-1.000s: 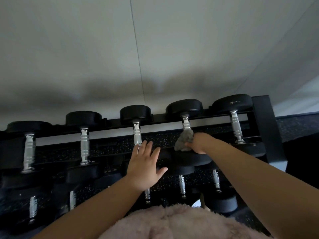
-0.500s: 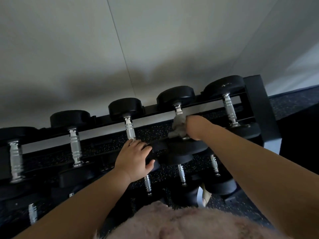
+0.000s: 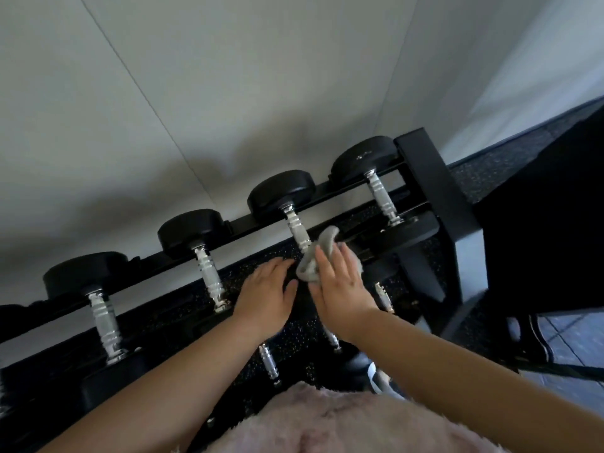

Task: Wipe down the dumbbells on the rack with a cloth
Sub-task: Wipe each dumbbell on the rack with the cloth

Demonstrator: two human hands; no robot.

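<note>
pink fleece garment [image 3: 327, 423]: nearest to us, at the bottom edge. fluffy, no part in the work.
lower-tier dumbbells [image 3: 270, 361]: beneath our forearms. short chrome handles between dark heads, partly hidden. not yet reached, we judge.
left hand [image 3: 266, 297]: fingers straight and relaxed, holding nothing. laid flat on a dark surface at the front of the top tier, likely a near head. we cannot tell whose.
right hand [image 3: 341, 286]: closed about the cloth, thumb beneath, fingers lying over the bunch. just beside the left hand.
cloth [image 3: 307, 268]: grey, crumpled. touching the lower end of a chrome handle.
step in hand: wiping that handle, in our judgement. to do it well we would wrap the cloth right round the bar, draw it from the near collar to the far one, and twist as we go so it works into the grooves. we would use the left hand to brace the head so the weight does not roll on its rails.
dumbbell being wiped [image 3: 296, 230]: top tier, third from the left of the four in view. round black head at the far end. bright handle with ringed grooves and a rougher middle. its near head is hidden by our hands.
neighbour dumbbells [image 3: 380, 199]: same pattern, one to the right, two to the left, lying apart in a row.
rack [image 3: 434, 191]: black steel, two rails and a stout end post at the right.
wall [image 3: 228, 76]: pale panels with one seam. farthest, just behind the far heads.
</note>
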